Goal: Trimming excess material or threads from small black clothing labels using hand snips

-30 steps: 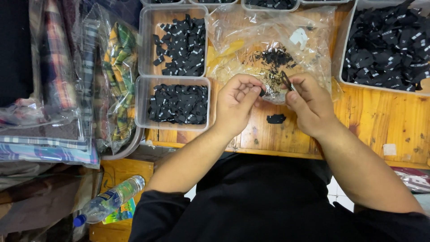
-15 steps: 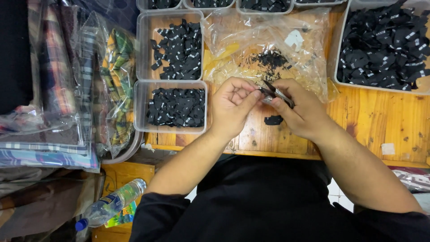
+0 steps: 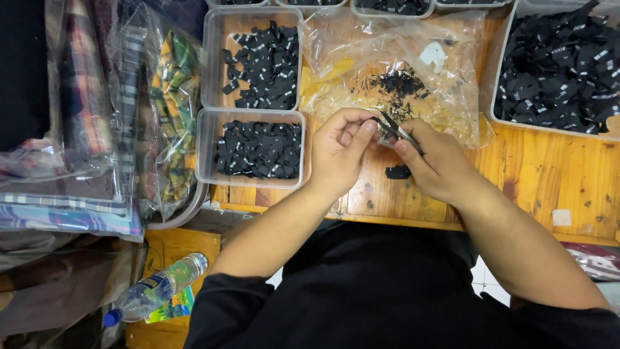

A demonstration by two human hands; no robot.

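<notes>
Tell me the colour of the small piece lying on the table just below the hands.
Black. The small piece lies on the orange wooden table, seen best in the head view.

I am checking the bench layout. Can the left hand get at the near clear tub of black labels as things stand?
Probably yes. The near tub is open-topped and sits just beside the left hand, with nothing between them. But the hand is pinching something small together with the right hand, so it is not free.

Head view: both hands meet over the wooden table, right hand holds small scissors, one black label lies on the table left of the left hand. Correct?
Not quite: in the head view the black label lies between the left hand and right hand. The scissors and wooden table are right.
</notes>
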